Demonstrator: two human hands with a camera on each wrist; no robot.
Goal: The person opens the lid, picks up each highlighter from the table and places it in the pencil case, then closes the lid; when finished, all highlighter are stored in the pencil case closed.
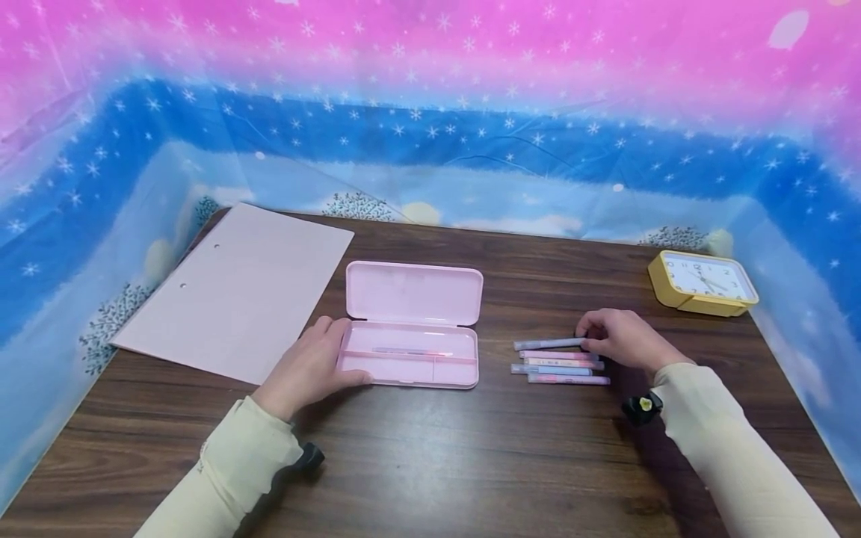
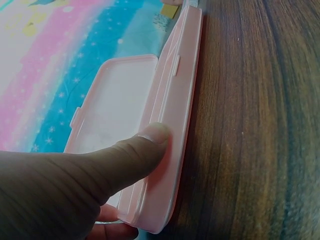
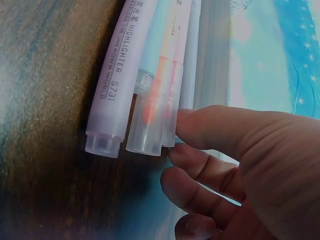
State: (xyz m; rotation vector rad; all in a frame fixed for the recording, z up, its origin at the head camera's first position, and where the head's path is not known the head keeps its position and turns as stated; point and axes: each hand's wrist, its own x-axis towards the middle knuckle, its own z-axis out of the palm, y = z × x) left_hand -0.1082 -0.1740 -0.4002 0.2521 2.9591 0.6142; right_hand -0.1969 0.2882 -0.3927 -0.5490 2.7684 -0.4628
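An open pink pencil case (image 1: 455, 372) lies in the middle of the table, its lid (image 1: 414, 293) tipped back, with one slim pen (image 1: 410, 351) inside. My left hand (image 1: 308, 368) grips the case's left end; in the left wrist view the thumb (image 2: 156, 134) presses on the front wall. To the right of the case several highlighters lie side by side, the nearest a purple one (image 3: 116, 75). With thumb and fingers my right hand (image 1: 622, 340) pinches the right end of the farthest one, a pale grey highlighter (image 1: 548, 344). Nearer highlighters partly hide that grip in the right wrist view.
A large pale pink folder or board (image 1: 249, 291) with two small holes lies at the left, partly behind my left hand. At the back right stands a yellow alarm clock (image 1: 704, 282). A snowflake-patterned cloth (image 1: 430, 142) hangs around the table's far and side edges.
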